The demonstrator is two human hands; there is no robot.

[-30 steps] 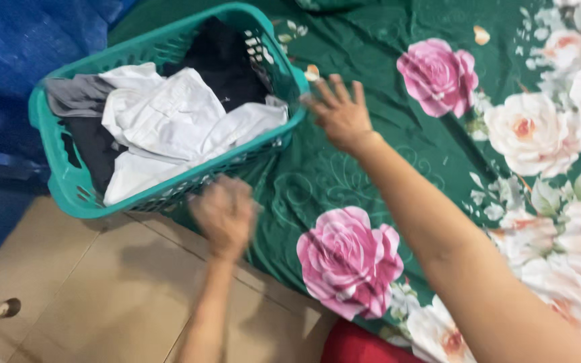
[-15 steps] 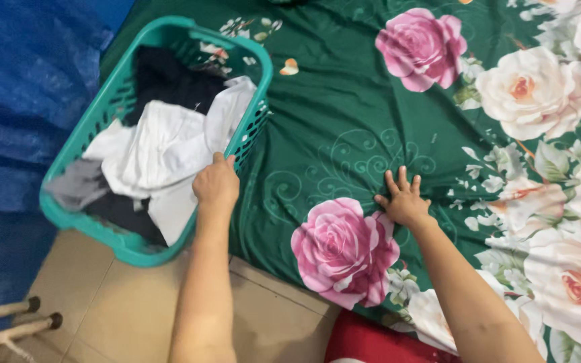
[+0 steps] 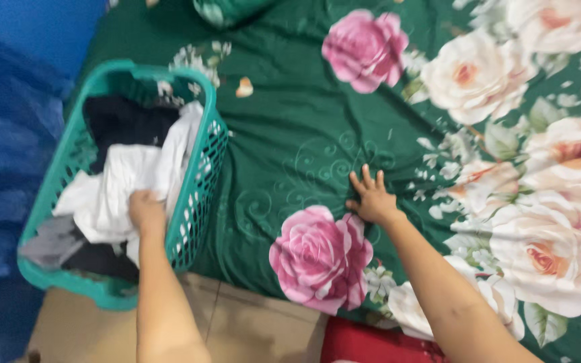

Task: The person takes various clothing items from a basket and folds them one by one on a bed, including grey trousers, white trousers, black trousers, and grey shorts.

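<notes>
A person's left hand [image 3: 146, 210] reaches into a teal laundry basket [image 3: 200, 178] at nine o'clock, its grip closed on a crumpled white garment [image 3: 119, 185] lying on top of the load. Dark clothing [image 3: 119, 121] fills the far end of the basket at eleven o'clock, and a grey piece [image 3: 48, 242] lies in the near corner. The right hand [image 3: 370, 200] rests flat near the centre, fingers spread apart and holding nothing, palm down on the bed's green floral sheet [image 3: 297, 141] just beside a large pink rose print [image 3: 321, 259]. The basket sits at the bed's edge above a tan tiled floor [image 3: 257, 329]. A red item [image 3: 364, 343] shows at six o'clock.
</notes>
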